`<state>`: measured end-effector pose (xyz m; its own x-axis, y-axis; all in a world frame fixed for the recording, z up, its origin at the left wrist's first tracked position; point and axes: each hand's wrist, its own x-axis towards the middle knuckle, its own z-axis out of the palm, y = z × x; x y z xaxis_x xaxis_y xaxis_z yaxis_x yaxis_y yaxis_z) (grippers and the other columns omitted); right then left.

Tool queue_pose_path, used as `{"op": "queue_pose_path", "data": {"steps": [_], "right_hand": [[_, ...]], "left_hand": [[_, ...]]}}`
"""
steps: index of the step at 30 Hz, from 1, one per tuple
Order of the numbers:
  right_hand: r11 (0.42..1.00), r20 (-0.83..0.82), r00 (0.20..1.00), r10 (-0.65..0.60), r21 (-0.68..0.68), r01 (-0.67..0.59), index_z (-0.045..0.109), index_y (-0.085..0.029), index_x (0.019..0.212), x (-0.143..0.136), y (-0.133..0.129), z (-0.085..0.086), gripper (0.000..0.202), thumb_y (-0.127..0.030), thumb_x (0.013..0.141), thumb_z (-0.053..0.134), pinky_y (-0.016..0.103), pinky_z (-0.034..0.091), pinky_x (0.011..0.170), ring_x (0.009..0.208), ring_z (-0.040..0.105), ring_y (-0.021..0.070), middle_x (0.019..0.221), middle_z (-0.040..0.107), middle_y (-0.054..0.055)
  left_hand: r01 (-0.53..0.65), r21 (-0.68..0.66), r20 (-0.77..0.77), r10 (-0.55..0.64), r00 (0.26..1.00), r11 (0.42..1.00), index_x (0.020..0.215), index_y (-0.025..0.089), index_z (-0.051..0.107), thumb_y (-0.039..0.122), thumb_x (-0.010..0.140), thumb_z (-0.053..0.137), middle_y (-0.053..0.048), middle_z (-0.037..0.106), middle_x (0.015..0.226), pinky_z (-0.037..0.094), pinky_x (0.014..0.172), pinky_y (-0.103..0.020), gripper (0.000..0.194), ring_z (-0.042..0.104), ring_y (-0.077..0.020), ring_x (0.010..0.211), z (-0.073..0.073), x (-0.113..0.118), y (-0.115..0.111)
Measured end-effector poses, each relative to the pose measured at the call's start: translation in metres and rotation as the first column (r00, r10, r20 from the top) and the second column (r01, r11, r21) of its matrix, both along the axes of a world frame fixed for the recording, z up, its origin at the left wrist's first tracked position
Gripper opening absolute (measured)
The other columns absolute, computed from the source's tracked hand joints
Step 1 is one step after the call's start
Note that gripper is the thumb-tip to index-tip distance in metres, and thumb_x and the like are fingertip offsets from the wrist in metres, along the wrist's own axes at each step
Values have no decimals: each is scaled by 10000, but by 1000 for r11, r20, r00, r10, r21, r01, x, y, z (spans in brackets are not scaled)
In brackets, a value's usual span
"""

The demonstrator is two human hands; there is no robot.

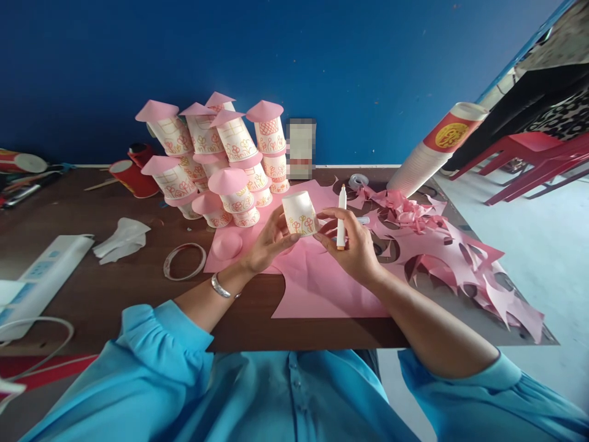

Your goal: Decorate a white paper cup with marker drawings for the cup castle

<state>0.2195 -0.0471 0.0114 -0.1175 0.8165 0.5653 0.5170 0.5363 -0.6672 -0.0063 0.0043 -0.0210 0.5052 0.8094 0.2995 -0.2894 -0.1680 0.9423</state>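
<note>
A white paper cup [299, 213] with flowers drawn in red and yellow is upside down above the pink paper [322, 282]. My left hand [271, 241] grips its left side, thumb along the lower rim. My right hand [353, 245] holds a white marker [341, 218] upright, its orange end down, while its fingertips reach the cup's right side. To the left stand several cup towers with pink cone roofs [229, 182] and similar drawings. A loose pink cone [227, 245] lies on the paper near my left hand.
Cut pink scraps [451, 252] cover the table's right side, beside a tall leaning stack of cups [423, 159]. A tape roll [184, 262], crumpled white tissue [122, 239] and a power strip [43, 282] lie left on the brown table [248, 319]. Red stools [524, 147] stand beyond.
</note>
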Motion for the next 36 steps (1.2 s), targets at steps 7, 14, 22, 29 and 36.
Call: {"op": "queue_pose_path", "data": {"steps": [7,14,22,29,36], "right_hand": [[1000,74,997,-17,5,16,631,-302,1298,-6,-3,-9,367,-208,952,713,402,682,866,933,799,242,1205,811,68],[998,73,997,-15,59,11,653,-296,1240,-11,-6,-8,221,-245,1025,657,385,665,830,868,791,217,1157,795,64],[968,-294,949,110,-185,-169,603,-267,1243,-10,4,-10,423,-544,990,798,404,683,849,941,802,215,1187,782,77],[956,-329,941,78,-245,-164,610,-274,1258,-12,7,-20,524,-631,943,827,424,687,903,1001,807,231,1209,789,87],[969,-280,954,105,-186,-161,639,-274,1250,-12,7,-21,448,-551,956,833,400,694,867,996,808,229,1231,785,86]], "left_hand": [[129,-34,-38,-130,991,991,1413,304,670,493,928,854,-100,762,1422,520,1233,-613,552,708,-368,1381,1,-2,-5],[103,-152,73,-93,993,983,1387,288,694,481,886,882,-100,781,1377,539,1221,-584,568,728,-352,1337,8,-1,-4],[149,-248,129,-120,984,957,1470,285,647,447,846,812,-117,777,1411,566,1205,-564,666,743,-348,1322,17,-2,-4],[161,-254,66,-149,987,954,1472,265,648,412,868,752,-125,754,1452,590,1156,-536,630,683,-363,1416,12,-6,-4],[120,-110,-43,-126,991,987,1478,360,630,563,853,863,-98,745,1450,597,1169,-585,697,693,-348,1407,2,-3,-2]]}}
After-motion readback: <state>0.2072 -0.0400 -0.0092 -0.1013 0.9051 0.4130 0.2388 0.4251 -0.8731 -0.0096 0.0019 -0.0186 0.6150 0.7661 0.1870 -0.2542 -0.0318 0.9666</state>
